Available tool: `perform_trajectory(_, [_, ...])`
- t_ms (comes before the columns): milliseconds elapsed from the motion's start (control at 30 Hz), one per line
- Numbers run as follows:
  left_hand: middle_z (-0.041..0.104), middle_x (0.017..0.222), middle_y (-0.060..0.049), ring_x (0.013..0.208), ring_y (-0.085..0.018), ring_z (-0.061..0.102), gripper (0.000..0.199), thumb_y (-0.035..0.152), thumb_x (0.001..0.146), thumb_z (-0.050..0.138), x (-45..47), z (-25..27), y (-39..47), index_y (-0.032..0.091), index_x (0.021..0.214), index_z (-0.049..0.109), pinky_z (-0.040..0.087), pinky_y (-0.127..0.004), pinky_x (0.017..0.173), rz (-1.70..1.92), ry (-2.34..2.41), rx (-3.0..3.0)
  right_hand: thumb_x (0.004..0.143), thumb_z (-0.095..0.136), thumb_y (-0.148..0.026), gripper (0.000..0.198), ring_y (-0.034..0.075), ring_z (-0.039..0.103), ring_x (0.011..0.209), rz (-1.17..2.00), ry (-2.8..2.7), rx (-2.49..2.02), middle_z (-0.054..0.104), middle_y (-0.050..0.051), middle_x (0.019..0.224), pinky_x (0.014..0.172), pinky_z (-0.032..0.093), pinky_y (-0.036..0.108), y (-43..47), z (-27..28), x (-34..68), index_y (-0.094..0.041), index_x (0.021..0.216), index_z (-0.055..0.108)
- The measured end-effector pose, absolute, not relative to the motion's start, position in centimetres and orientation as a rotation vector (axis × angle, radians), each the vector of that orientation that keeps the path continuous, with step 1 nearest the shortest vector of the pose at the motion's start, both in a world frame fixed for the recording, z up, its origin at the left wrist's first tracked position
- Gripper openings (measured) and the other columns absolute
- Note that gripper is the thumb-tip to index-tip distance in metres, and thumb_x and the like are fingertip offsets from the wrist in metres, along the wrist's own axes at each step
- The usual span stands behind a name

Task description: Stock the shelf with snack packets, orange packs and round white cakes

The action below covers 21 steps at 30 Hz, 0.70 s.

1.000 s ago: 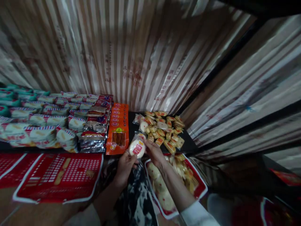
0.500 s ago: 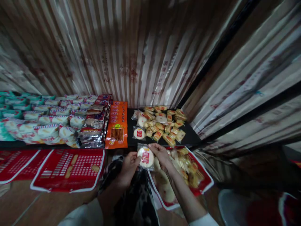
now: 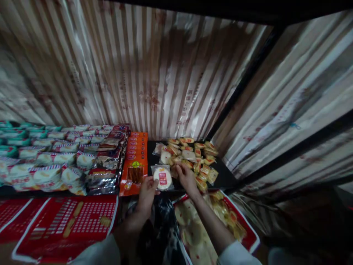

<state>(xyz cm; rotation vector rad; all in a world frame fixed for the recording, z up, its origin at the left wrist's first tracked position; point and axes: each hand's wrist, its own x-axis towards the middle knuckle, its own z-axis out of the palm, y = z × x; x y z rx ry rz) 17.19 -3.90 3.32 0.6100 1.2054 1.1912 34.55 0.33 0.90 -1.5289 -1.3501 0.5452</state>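
My left hand point(image 3: 148, 193) grips the lower left edge of a round white flat cake point(image 3: 162, 177) in a clear wrapper with a red label, just over the shelf's front edge. My right hand point(image 3: 186, 178) is at the front of a loose pile of small yellow-wrapped snack packets point(image 3: 204, 172). Its thumb and fingers are pinched together by the packets; what lies between them, if anything, is hidden. Another round white wrapped cake point(image 3: 165, 157) lies at the left side of the pile.
Orange snack packs point(image 3: 134, 162) stand left of the pile on the black shelf point(image 3: 224, 176). Farther left are dark shiny packs point(image 3: 106, 162) and rows of white bags point(image 3: 45, 178). Below hang a red bag point(image 3: 68, 228) and an open red bag point(image 3: 252, 235) holding wrapped cakes. Striped sheeting point(image 3: 154, 73) forms the back.
My left hand has carried the round cake forward and slightly left to the shelf. My right hand has let go of its wrapper and moved to the packet pile. The view has tilted up.
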Motion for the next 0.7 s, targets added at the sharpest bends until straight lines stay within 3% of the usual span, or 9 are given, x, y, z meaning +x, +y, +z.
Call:
perform_trajectory(100, [0.064,0.074,-0.002,0.063,-0.012,0.061,0.016,0.018,0.071,0.070,16.6,3.7,-1.9,0.014,0.081,0.057,0.050,-0.021,0.050,1.247,1.239,0.530,0.090,0.039,-0.030,0.035,0.023,0.059,0.103,0.130,-1.758,-1.629,0.066,0.012,0.110,0.093,0.044,0.039,3.2,1.0,34.2,-0.015,0.108,0.064])
perform_trajectory(200, [0.064,0.075,-0.002,0.062,-0.010,0.061,0.012,0.012,0.075,0.065,16.2,3.7,0.2,0.014,0.083,0.056,0.051,-0.020,0.051,1.326,1.252,0.463,0.091,0.039,-0.024,0.041,0.024,0.039,0.129,-0.076,-2.110,-1.637,0.052,0.011,0.135,0.106,0.031,0.041,6.2,1.5,33.0,-0.015,0.128,0.053])
perform_trajectory(300, [0.063,0.074,-0.002,0.060,-0.009,0.061,0.012,0.012,0.076,0.063,16.0,3.3,2.0,0.014,0.085,0.056,0.049,-0.018,0.049,1.390,1.261,0.424,0.091,0.043,-0.029,0.046,0.028,0.021,0.139,-0.098,-2.323,-1.721,0.037,0.010,0.146,0.109,0.024,0.046,9.2,1.9,31.1,-0.018,0.135,0.046])
perform_trajectory(433, [0.063,0.075,-0.002,0.058,-0.009,0.060,0.013,0.013,0.076,0.063,15.8,2.6,3.5,0.013,0.087,0.057,0.048,-0.018,0.049,1.406,1.257,0.409,0.092,0.040,-0.032,0.044,0.029,0.012,0.141,-0.060,-2.488,-1.843,0.032,0.008,0.150,0.110,0.016,0.049,12.8,2.3,29.1,-0.022,0.135,0.047])
perform_trajectory(533, [0.064,0.077,-0.002,0.060,-0.010,0.061,0.013,0.014,0.075,0.064,15.8,2.2,4.3,0.014,0.087,0.057,0.050,-0.020,0.052,1.400,1.248,0.409,0.091,0.041,-0.033,0.043,0.030,0.016,0.140,-0.035,-2.520,-1.977,0.032,0.008,0.149,0.109,0.016,0.049,14.7,2.1,28.7,-0.022,0.132,0.050])
perform_trajectory(700, [0.065,0.076,-0.003,0.058,-0.011,0.061,0.008,0.015,0.076,0.061,16.3,1.7,6.0,0.015,0.083,0.057,0.050,-0.022,0.053,1.394,1.311,0.422,0.090,0.043,-0.035,0.039,0.031,0.041,0.125,-0.044,-2.525,-2.006,0.044,0.015,0.140,0.100,0.030,0.046,15.7,1.4,29.5,-0.019,0.122,0.059])
